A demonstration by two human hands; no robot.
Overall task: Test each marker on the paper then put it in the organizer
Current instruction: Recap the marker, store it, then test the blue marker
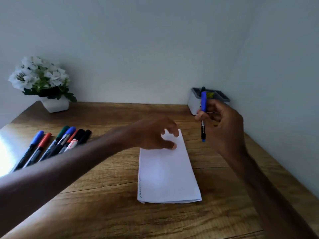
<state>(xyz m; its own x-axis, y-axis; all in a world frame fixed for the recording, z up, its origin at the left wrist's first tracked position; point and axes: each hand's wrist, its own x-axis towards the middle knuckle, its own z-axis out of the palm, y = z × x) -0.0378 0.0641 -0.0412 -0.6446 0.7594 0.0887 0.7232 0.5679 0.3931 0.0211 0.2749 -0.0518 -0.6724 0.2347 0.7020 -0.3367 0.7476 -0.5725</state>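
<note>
A folded white paper (168, 173) lies in the middle of the wooden table, with a small green scribble near its lower left edge. My left hand (153, 133) hovers over the paper's far end, fingers loosely spread, thumb tip on the sheet. My right hand (222, 125) grips a blue-capped marker (203, 116) upright, cap on top, to the right of the paper. Behind it stands a white organizer (195, 102) with a grey rim and one dark marker inside. Several markers (57, 144) with blue, red, green and black caps lie in a row at the left.
A white pot of white flowers (43, 83) stands at the table's back left corner. The wall runs right behind the table and along its right side. The table's wooden surface (103, 195) stretches toward me in front of the paper.
</note>
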